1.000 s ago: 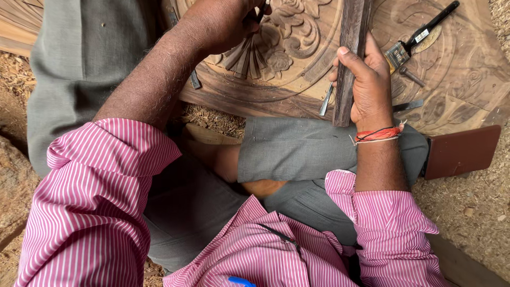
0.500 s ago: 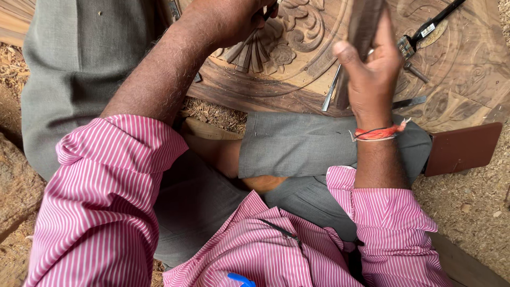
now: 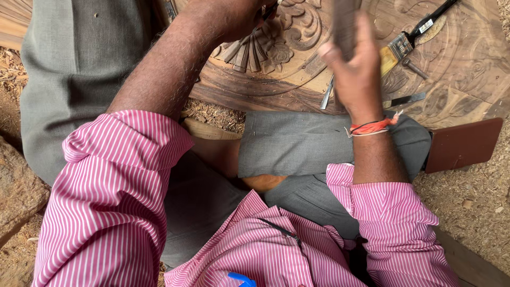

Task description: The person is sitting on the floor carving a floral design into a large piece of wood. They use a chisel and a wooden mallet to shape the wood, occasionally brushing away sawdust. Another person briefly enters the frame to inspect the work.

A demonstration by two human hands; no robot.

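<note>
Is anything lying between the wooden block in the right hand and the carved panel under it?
Nothing visible blocks it. The right hand holds the wooden block raised over the carved panel; a metal tool and a paintbrush lie just beside.

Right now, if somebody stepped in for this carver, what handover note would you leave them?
Left hand: on the carved panel, gripping a thin tool whose tip is hidden.
Right hand: raised over the panel, closed around a dark wooden block, blurred.
Loose on the panel: a brush upper right, and two chisels near the lower edge.
Done: floral relief and curved bands are cut; chips lie below the edge.
Left: cannot tell from this view which parts remain unfinished.
</note>
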